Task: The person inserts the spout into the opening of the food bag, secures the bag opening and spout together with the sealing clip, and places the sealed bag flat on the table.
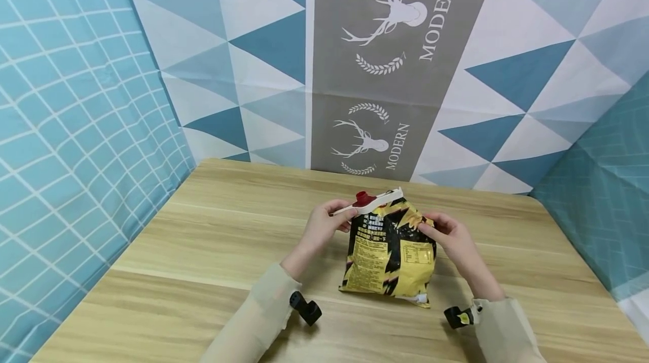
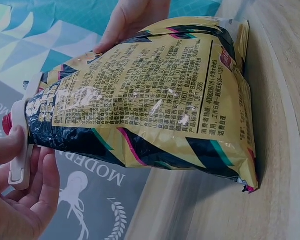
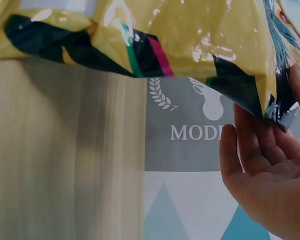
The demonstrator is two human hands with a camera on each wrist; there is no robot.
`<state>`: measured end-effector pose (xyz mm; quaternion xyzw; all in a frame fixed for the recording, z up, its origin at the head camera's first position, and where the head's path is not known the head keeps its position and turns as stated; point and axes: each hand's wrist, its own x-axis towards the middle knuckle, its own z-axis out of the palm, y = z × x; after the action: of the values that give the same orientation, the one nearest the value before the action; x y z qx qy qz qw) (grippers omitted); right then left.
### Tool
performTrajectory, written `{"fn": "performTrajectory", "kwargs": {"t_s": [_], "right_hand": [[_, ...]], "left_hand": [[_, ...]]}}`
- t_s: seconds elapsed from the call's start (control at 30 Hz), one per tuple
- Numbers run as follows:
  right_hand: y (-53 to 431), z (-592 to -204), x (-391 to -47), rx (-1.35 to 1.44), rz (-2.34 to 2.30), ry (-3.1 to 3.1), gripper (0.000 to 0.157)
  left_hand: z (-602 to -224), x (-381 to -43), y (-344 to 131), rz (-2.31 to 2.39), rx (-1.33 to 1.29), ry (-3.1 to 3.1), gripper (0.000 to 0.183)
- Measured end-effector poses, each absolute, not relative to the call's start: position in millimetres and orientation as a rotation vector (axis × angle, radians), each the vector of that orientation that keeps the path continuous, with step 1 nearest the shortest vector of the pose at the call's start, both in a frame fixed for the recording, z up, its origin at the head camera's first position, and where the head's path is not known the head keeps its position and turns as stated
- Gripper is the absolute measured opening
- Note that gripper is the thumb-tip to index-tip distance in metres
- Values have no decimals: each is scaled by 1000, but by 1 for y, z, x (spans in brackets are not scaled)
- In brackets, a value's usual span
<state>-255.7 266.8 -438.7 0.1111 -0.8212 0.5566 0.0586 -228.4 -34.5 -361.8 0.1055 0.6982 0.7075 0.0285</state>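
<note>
A yellow and black printed snack bag (image 1: 375,261) stands upright on the table, its bottom edge toward me. Along its top runs a white bag clip (image 1: 384,201) with a red spout (image 1: 362,198). My left hand (image 1: 324,221) pinches the clip's left end between thumb and fingers, as the left wrist view also shows at the clip (image 2: 20,165). With thumb and fingers, my right hand (image 1: 450,234) pinches the bag's upper right corner. In the right wrist view, the ring and little fingers (image 3: 232,155) lie below that corner. The clip's far side is hidden.
The bag stands on a wooden table (image 1: 228,239). Behind it hangs a patterned cloth (image 1: 365,81) with deer heads and triangles. Blue cloths cover the left (image 1: 76,126) and right sides. A small black camera (image 1: 306,309) sits at each wrist.
</note>
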Motion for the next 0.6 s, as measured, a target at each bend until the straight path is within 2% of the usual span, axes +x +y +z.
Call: {"fn": "performTrajectory", "kwargs": {"t_s": [0.1, 0.2, 0.33, 0.43, 0.53, 0.6], "right_hand": [[278, -465, -272, 284, 1656, -2461, 32], [270, -452, -261, 300, 1752, -2397, 27], [247, -410, -231, 255, 1819, -2388, 19], [233, -386, -215, 141, 1799, -2436, 19], [227, -378, -208, 99, 1857, -2411, 15], [226, -376, -206, 73, 1855, -2429, 18]], "left_hand": [[-355, -223, -35, 2174, 315, 2164, 25], [-351, -220, -35, 2153, 319, 2203, 24], [-352, -220, -35, 2155, 316, 2228, 23], [-362, -228, -34, 2181, 294, 2240, 23], [-362, -227, -33, 2200, 267, 2250, 22], [-359, -225, -33, 2194, 240, 2265, 21]]}}
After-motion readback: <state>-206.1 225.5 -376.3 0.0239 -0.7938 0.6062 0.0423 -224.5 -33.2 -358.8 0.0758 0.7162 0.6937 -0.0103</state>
